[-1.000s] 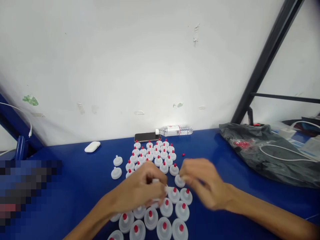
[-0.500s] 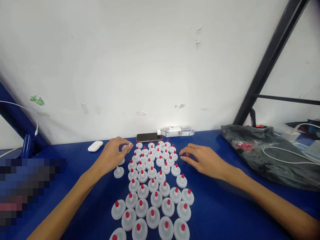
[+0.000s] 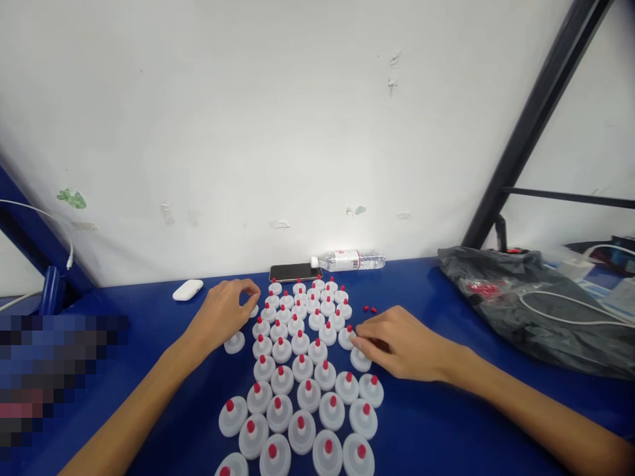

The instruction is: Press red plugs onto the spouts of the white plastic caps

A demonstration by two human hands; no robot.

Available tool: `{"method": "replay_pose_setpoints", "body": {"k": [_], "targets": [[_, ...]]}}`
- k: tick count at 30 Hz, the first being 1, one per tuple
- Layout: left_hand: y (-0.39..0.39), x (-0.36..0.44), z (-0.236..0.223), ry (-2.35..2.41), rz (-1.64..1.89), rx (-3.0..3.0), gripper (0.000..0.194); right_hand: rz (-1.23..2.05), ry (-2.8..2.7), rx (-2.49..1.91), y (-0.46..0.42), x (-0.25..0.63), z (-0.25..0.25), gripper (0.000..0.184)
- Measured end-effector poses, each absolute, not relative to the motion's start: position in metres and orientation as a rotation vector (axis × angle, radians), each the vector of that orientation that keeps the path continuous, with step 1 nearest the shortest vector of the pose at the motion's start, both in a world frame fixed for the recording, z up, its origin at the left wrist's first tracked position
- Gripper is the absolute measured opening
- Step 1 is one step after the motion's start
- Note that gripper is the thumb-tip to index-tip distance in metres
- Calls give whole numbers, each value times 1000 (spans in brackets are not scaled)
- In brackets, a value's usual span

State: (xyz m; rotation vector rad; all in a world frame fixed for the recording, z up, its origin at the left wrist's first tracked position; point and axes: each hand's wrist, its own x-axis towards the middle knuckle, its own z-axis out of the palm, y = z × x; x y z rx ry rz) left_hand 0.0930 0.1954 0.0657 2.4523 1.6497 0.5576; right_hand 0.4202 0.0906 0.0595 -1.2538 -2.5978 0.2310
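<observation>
My left hand is closed in a pinch, thumb and forefinger at the top of a white plastic nozzle lid; the nozzle is hidden behind the fingers. Another lid, with a bare nozzle, rests beside that hand, lacking a red tip. My right hand has its fingertips pressed together at the right edge of the rows, next to a red-tipped lid and partly over another lid. What it pinches, if anything, is hidden. Two small loose red caps lie just beyond it.
Several red-tipped lids stand in uneven rows down the blue table. Behind them are a phone and a water bottle lying down. A white earphone case is at left, a dark plastic bag at right.
My right hand has moved nearer, away from the loose red caps, which now show. My left hand has shifted slightly down and left, and a lid now shows below its fingertips.
</observation>
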Motion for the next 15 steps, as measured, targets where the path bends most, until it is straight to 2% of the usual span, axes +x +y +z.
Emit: {"method": "replay_pose_setpoints", "body": {"k": [6,15], "targets": [[199,93,64,1666,511,2486,27,249,-2616,-1264,90,420,59,48],[199,93,58,1652,653,2496,25,41,-2406,-1230,90,425,55,41]]}}
